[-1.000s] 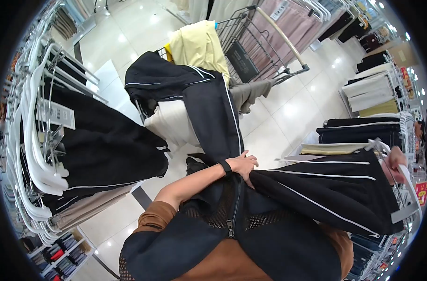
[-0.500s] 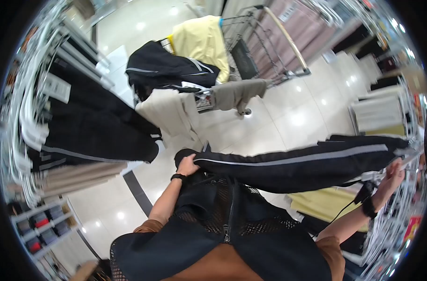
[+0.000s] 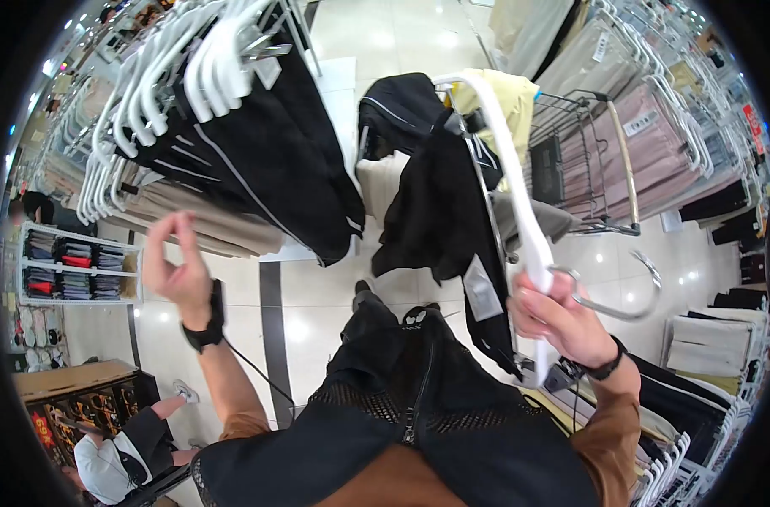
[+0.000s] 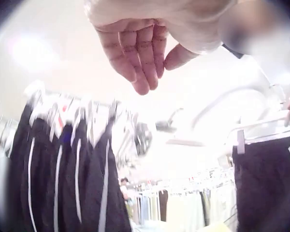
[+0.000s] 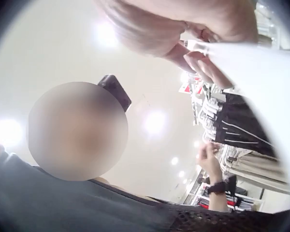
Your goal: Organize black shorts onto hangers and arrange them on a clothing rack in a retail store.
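Observation:
The right hand [image 3: 562,317] grips a white hanger [image 3: 520,186] near its metal hook, and black trousers [image 3: 440,203] with a white tag hang from it. In the right wrist view the right hand [image 5: 183,29] curls round the white hanger [image 5: 251,72]. Raised at the left, the left hand [image 3: 179,266] holds nothing, near black trousers with white stripes [image 3: 258,160] on a rack. Its fingers hang loosely bent in the left wrist view, where the left hand [image 4: 145,43] is above the racked trousers [image 4: 67,169].
A wire cart [image 3: 583,160] with yellow and black garments on it stands ahead. Racks of pink trousers [image 3: 621,169] and folded clothes [image 3: 706,346] line the right. At lower left, a person in a white top [image 3: 106,465] is beside a display; small shelves [image 3: 76,264] stand behind.
The left hand has let go of the black trousers and moved left, up beside the rack. The right hand has brought the hanger and trousers inward from the right. The view has turned left.

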Tool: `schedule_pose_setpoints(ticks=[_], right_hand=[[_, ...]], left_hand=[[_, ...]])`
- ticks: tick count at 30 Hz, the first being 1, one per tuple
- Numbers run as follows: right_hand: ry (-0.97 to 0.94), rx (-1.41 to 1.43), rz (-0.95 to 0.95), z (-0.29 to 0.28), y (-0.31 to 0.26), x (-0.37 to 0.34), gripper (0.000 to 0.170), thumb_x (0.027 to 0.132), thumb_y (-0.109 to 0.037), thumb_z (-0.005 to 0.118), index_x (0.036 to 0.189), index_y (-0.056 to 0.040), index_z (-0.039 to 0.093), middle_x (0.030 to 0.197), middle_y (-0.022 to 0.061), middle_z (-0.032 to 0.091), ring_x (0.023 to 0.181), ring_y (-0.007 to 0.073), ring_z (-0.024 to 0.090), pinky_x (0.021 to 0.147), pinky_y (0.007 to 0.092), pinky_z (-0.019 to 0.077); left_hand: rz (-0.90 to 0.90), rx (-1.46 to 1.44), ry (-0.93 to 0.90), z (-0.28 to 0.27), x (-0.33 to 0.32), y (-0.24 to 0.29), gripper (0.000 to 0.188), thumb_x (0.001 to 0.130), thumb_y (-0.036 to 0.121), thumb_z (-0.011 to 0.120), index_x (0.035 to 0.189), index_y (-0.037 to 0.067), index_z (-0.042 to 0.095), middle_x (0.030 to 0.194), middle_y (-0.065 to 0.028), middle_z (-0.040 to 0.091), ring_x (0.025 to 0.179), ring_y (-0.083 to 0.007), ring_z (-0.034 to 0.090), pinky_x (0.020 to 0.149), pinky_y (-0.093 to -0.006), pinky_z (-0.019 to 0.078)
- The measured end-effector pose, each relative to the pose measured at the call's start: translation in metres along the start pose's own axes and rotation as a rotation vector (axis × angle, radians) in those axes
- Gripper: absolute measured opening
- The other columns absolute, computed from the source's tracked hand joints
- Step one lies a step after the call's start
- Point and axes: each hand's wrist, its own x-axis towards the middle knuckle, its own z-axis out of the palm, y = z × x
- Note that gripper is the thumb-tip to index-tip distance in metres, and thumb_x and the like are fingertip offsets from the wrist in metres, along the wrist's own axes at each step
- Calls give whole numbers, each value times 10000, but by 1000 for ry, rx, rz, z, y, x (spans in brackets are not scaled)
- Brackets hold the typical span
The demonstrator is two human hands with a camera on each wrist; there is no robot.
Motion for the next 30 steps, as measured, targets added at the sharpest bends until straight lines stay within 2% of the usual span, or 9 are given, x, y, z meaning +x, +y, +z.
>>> schedule_pose_setpoints(ticks=[5,9,10,12,14,16,22,26,30], right_hand=[[-193,141,-137,38,34,104,188,949,-105,572,996,-74,392,840,18,468,646,93,469,575,249,395],[-217,138,-194,87,70,160,227,950,-89,567,1103,-54,403,905,36,515,742,120,567,657,263,463],[-200,124,-205,101,77,171,250,951,-81,563,1140,-47,404,932,45,525,774,125,582,683,269,477],[-269,187,-224,121,94,195,333,955,-73,554,1231,-22,375,997,65,538,846,143,595,781,311,502],[-269,221,-230,144,95,213,351,957,-71,546,1251,-13,363,1011,78,547,873,158,599,825,328,498],[-307,248,-262,161,98,229,373,959,-65,524,1284,-8,349,1047,94,560,906,180,603,852,333,487],[-334,277,-348,194,89,264,398,947,-50,494,1309,-21,330,1096,114,535,929,191,603,890,342,466],[-311,286,-368,205,68,280,566,935,-54,505,1433,-44,236,1129,148,528,951,221,598,924,377,436],[-311,365,-439,212,63,287,609,933,-58,498,1460,-43,195,1172,172,505,946,240,603,925,383,434]], left_hand=[[250,159,-85,-38,121,-5,76,859,-10,651,927,-41,655,828,-86,681,741,-145,623,729,-246,481],[388,212,-434,-25,197,-40,222,882,194,654,1029,29,636,1023,-97,676,926,-229,633,852,-330,465],[380,214,-543,-19,213,-55,285,912,208,623,1126,21,620,1093,-75,665,1060,-177,589,960,-320,406],[484,148,-618,-5,239,-56,383,891,257,654,1193,30,591,1116,-107,663,1059,-226,613,930,-338,436],[422,218,-755,2,251,-12,291,860,217,653,1074,41,564,1147,-167,572,1127,-292,522,1002,-392,406],[806,170,-653,26,266,-41,307,866,249,636,1055,20,559,1165,-162,569,1152,-320,506,1004,-399,404],[1157,396,-409,72,292,-69,433,826,288,632,1117,-11,512,1264,-184,494,1214,-338,463,1038,-432,369],[795,228,-503,93,311,-82,520,782,241,647,1169,-32,432,1197,-222,493,1109,-358,514,928,-422,442],[754,198,-428,110,319,-108,479,757,227,661,1095,-30,441,977,-217,572,969,-383,573,834,-439,468]])
